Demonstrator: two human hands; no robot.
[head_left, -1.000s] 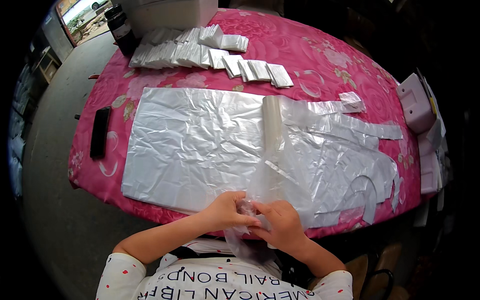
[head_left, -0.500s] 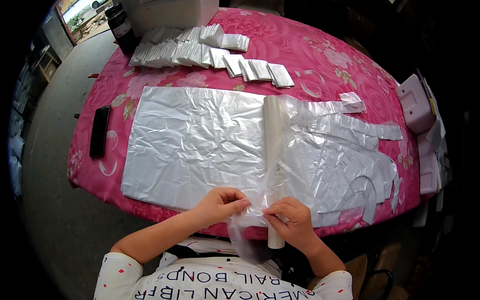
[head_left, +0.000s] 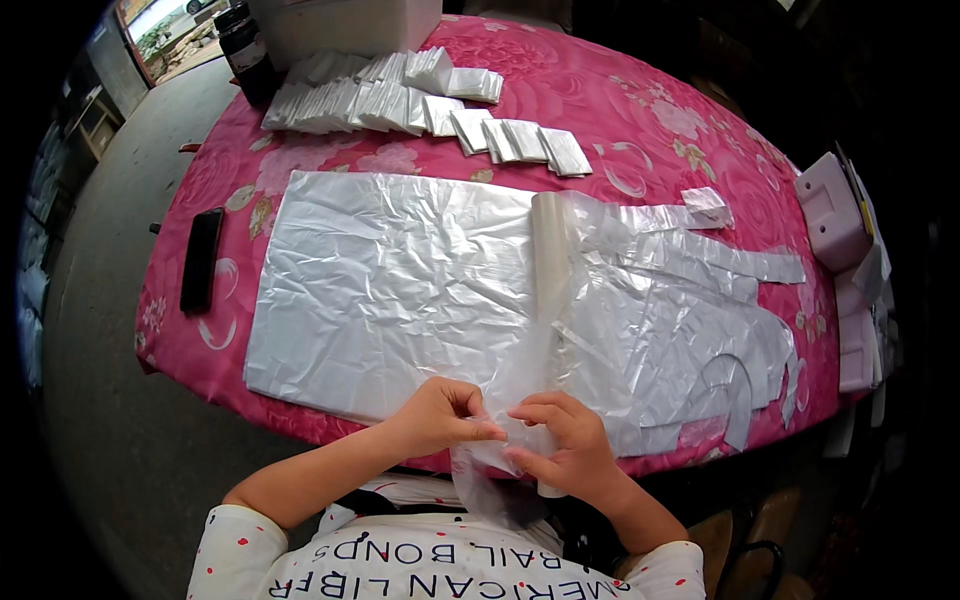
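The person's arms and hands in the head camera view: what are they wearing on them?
Both hands, the left hand and the right hand, are bare: no gloves, and no rings or watch that I can make out. The forearms are bare too. Short white sleeves dotted with small red spots end near the elbows, part of a white shirt with dark lettering across the chest.

Pink floral table (head_left: 640,110), plastic sheets (head_left: 400,280), folded packets (head_left: 420,100)
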